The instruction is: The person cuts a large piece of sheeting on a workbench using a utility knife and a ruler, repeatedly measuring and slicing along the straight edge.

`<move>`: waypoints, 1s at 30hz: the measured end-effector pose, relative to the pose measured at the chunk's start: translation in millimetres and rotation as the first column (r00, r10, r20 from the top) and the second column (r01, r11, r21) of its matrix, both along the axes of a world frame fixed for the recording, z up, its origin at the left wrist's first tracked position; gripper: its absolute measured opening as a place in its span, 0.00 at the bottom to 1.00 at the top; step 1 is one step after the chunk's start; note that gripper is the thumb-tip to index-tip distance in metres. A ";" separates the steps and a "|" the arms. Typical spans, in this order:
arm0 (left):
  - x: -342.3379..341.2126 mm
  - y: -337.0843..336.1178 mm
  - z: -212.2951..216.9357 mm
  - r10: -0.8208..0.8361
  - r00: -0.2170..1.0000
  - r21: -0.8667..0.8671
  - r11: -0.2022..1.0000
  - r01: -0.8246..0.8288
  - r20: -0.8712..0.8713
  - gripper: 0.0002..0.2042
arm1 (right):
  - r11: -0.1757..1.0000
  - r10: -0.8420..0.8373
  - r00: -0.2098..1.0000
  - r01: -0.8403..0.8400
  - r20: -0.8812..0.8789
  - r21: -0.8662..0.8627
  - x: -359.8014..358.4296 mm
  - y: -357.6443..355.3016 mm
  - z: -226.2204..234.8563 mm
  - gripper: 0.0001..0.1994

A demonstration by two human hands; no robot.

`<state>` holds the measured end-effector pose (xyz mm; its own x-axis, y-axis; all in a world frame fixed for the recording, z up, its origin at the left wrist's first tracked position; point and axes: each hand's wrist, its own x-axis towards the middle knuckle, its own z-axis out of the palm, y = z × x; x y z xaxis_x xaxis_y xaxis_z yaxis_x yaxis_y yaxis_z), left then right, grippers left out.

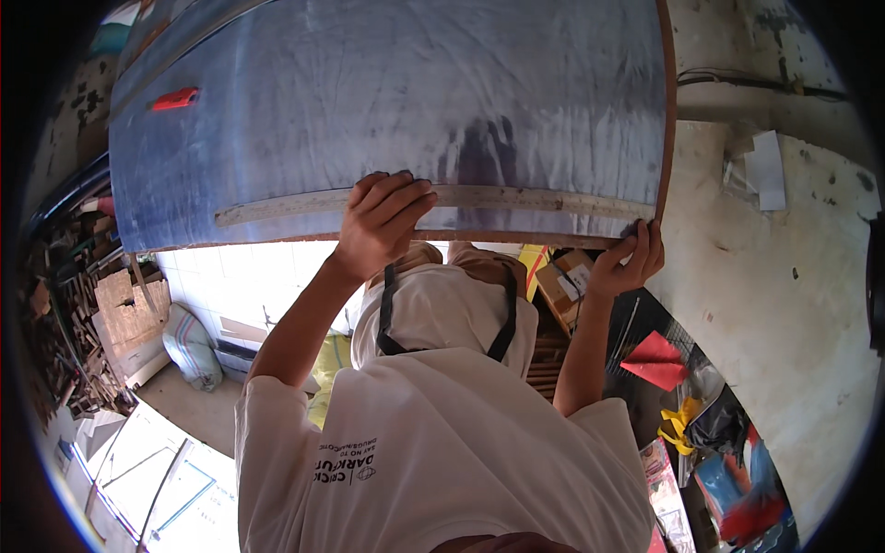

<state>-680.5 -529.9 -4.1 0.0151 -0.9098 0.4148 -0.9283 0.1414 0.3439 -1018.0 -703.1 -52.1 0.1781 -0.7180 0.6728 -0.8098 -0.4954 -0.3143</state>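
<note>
Blue, scuffed board (369, 101) fills the upper frame, a metal ruler (516, 199) pressed along its lower edge by the left hand (380, 221), the right hand (629, 263) clasping the corner; likely stiff, heavy, best gripped by edges.

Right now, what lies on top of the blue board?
A long metal ruler lies across the blue board, near its lower edge, and a small red piece sits at the left. A person's hand covers part of the ruler.

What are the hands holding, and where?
Left hand clamps the metal ruler near its middle against the blue board; right hand grips the board's lower right corner.
</note>
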 end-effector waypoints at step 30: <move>-1.0 -2.4 0.6 -0.002 0.999 -0.044 0.999 0.000 -0.051 0.13 | 0.994 0.073 0.995 -0.078 0.061 0.077 -7.8 -5.0 3.0 0.14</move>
<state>-681.5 -532.2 -3.5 0.0361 -0.8907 0.4531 -0.9097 0.1584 0.3839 -1025.8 -708.1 -49.1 0.1959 -0.7554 0.6253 -0.7504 -0.5259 -0.4003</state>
